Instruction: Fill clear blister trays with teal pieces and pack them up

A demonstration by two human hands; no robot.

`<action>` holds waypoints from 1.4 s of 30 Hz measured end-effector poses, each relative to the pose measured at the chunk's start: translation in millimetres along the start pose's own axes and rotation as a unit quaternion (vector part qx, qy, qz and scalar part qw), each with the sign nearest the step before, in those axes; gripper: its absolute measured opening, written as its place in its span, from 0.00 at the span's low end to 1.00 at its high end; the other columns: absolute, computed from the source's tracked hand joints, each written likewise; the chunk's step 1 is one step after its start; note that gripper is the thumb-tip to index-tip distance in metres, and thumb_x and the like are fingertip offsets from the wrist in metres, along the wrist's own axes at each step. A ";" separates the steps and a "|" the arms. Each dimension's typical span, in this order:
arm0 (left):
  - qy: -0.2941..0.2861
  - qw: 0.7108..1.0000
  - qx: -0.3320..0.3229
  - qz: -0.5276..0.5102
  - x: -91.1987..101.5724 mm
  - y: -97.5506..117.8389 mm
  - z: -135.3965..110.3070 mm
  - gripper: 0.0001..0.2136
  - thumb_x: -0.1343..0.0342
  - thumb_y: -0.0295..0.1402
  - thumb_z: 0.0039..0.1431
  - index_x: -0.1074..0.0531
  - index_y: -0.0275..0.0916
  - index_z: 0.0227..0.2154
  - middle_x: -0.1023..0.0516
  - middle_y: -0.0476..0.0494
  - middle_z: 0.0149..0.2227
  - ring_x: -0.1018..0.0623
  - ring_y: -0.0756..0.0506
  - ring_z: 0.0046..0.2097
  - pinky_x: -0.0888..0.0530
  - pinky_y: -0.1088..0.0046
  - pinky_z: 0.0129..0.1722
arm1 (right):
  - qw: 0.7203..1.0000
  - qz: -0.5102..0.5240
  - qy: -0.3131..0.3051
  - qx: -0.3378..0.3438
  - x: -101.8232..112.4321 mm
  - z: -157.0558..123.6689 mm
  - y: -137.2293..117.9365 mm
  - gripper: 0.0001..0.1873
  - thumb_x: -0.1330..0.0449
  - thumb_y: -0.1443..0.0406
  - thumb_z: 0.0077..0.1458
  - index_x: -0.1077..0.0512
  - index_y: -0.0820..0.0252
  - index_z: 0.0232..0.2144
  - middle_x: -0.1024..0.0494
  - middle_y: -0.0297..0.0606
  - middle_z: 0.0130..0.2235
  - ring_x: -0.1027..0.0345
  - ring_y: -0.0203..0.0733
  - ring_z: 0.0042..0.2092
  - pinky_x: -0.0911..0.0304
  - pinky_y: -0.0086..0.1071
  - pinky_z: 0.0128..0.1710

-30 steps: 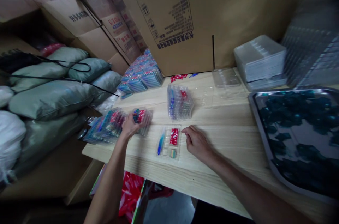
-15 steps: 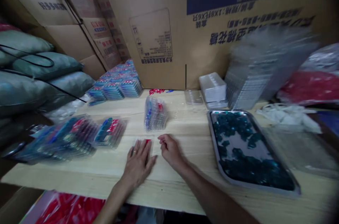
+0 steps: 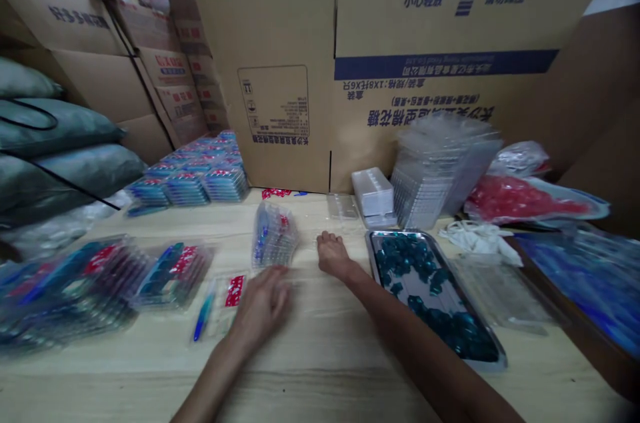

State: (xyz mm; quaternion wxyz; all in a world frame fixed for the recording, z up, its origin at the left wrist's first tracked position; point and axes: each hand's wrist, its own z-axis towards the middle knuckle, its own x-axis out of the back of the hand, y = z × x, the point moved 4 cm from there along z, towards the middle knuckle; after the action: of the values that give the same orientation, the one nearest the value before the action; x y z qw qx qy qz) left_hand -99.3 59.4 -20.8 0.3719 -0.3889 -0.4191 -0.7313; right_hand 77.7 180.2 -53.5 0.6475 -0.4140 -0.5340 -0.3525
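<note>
My left hand (image 3: 263, 303) is smeared by motion above the table, just in front of a leaning stack of clear trays (image 3: 273, 236); whether its fingers hold anything does not show. Beside its wrist lies a clear plastic tray (image 3: 223, 323) with a red patterned piece (image 3: 235, 291) and a slim blue piece (image 3: 203, 316) at its left. My right hand (image 3: 333, 255) is closed, fingers curled down near the tabletop, right of the leaning stack. What it grips, if anything, is hidden. To its right stands a metal tray (image 3: 500, 360) holding dark teal pieces (image 3: 450, 326).
Filled packs (image 3: 170, 273) are stacked at the left, with more packs (image 3: 190, 176) behind. A large carton (image 3: 280, 43) walls off the back. Clear empty trays (image 3: 425, 176), a white block (image 3: 373, 193) and a red-filled bag (image 3: 530, 196) stand at the back right.
The view has shifted. My left hand has lifted off the small tray and moved right and away, uncovering the red piece. My right hand has reached farther forward and curled its fingers.
</note>
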 end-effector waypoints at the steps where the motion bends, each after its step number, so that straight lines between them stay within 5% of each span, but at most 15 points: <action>1: -0.024 1.000 -0.019 0.001 -9.9 11.5 1.9 0.15 0.54 0.36 0.66 0.26 0.40 0.49 0.22 0.37 0.52 0.22 0.40 0.53 0.26 0.60 0.53 | 1.000 -0.013 -0.002 0.007 0.2 -2.2 -1.0 0.20 0.47 0.75 0.54 0.30 0.70 0.49 0.28 0.57 0.51 0.35 0.53 0.52 0.40 0.44 0.51; 5: -0.078 0.995 -0.029 0.051 -44.2 33.2 4.1 0.14 0.53 0.31 0.64 0.25 0.39 0.47 0.23 0.35 0.53 0.22 0.38 0.52 0.24 0.57 0.50 | 0.998 -0.045 -0.014 0.043 -0.8 -37.5 -4.1 0.18 0.55 0.75 0.61 0.29 0.70 0.47 0.28 0.56 0.49 0.34 0.53 0.51 0.38 0.43 0.48; 10: -0.021 0.990 -0.113 0.081 -60.8 57.0 7.2 0.23 0.46 0.31 0.59 0.33 0.33 0.58 0.30 0.29 0.61 0.31 0.32 0.62 0.29 0.53 0.56 | 0.995 -0.045 -0.035 0.087 11.6 -112.2 -3.6 0.16 0.49 0.73 0.60 0.32 0.64 0.50 0.28 0.51 0.49 0.31 0.50 0.48 0.36 0.43 0.48; 14: 0.032 0.971 -0.237 0.014 -45.9 90.0 14.6 0.17 0.49 0.25 0.62 0.29 0.38 0.52 0.20 0.37 0.50 0.25 0.39 0.55 0.32 0.56 0.57 | 0.992 0.088 0.007 0.087 54.4 -159.5 -0.8 0.21 0.50 0.76 0.57 0.36 0.62 0.52 0.29 0.46 0.48 0.29 0.44 0.45 0.34 0.36 0.44; 17: 0.067 0.972 -0.206 -0.088 -18.9 98.3 38.5 0.14 0.52 0.27 0.66 0.27 0.40 0.51 0.19 0.43 0.39 0.21 0.46 0.41 0.28 0.66 0.48 | 0.968 0.211 0.122 0.064 88.3 -177.6 24.8 0.19 0.52 0.74 0.60 0.38 0.60 0.52 0.29 0.45 0.49 0.31 0.43 0.49 0.34 0.36 0.48; 20: -0.028 0.982 -0.095 -0.162 -18.9 89.0 68.5 0.18 0.53 0.35 0.67 0.30 0.38 0.56 0.21 0.45 0.35 0.23 0.47 0.34 0.28 0.73 0.34 | 0.963 0.194 0.178 -0.056 95.0 -185.9 78.6 0.21 0.52 0.75 0.59 0.36 0.61 0.53 0.28 0.47 0.50 0.32 0.44 0.51 0.36 0.38 0.52; 23: -0.184 0.971 -0.034 -0.151 -52.9 77.4 79.6 0.20 0.53 0.35 0.64 0.28 0.36 0.55 0.22 0.45 0.33 0.24 0.46 0.32 0.28 0.72 0.34 | 0.971 0.075 0.078 -0.211 76.9 -188.8 134.0 0.22 0.49 0.77 0.55 0.30 0.64 0.51 0.26 0.49 0.49 0.30 0.47 0.49 0.38 0.37 0.51; 26: -0.211 0.976 -0.025 -0.055 -84.5 77.7 80.1 0.18 0.48 0.32 0.58 0.24 0.38 0.50 0.22 0.38 0.40 0.23 0.41 0.40 0.27 0.65 0.42 | 0.967 0.017 0.020 -0.254 61.8 -184.8 165.8 0.21 0.47 0.74 0.56 0.30 0.66 0.52 0.26 0.51 0.48 0.31 0.49 0.50 0.40 0.36 0.51; 30: -0.144 0.988 -0.051 0.019 -98.8 118.9 98.7 0.14 0.49 0.32 0.60 0.22 0.42 0.46 0.25 0.36 0.47 0.25 0.37 0.49 0.29 0.60 0.49 | 0.970 -0.018 0.045 -0.239 53.2 -168.2 175.0 0.21 0.48 0.68 0.62 0.32 0.61 0.57 0.31 0.53 0.55 0.36 0.53 0.55 0.43 0.41 0.52; 35: -0.211 0.974 -0.084 0.007 -125.7 184.1 136.9 0.14 0.52 0.24 0.61 0.22 0.35 0.42 0.22 0.31 0.45 0.24 0.37 0.49 0.29 0.62 0.50 | 0.968 -0.038 0.013 -0.246 40.5 -157.7 164.0 0.18 0.49 0.68 0.61 0.32 0.61 0.53 0.29 0.53 0.51 0.34 0.56 0.52 0.43 0.46 0.50; 42: -0.244 0.967 -0.072 -0.024 -152.2 187.4 151.0 0.12 0.50 0.25 0.60 0.20 0.36 0.36 0.19 0.35 0.38 0.21 0.41 0.43 0.29 0.66 0.46 | 0.958 0.001 0.006 -0.287 43.4 -179.7 160.1 0.20 0.49 0.68 0.61 0.33 0.58 0.55 0.31 0.53 0.53 0.34 0.56 0.51 0.43 0.47 0.50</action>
State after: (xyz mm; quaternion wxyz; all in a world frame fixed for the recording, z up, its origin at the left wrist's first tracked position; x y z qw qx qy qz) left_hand 166.6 159.0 -41.8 0.2119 -0.5715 -0.4526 -0.6509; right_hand 301.2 81.0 -52.0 0.5050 -0.5806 -0.4062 -0.4928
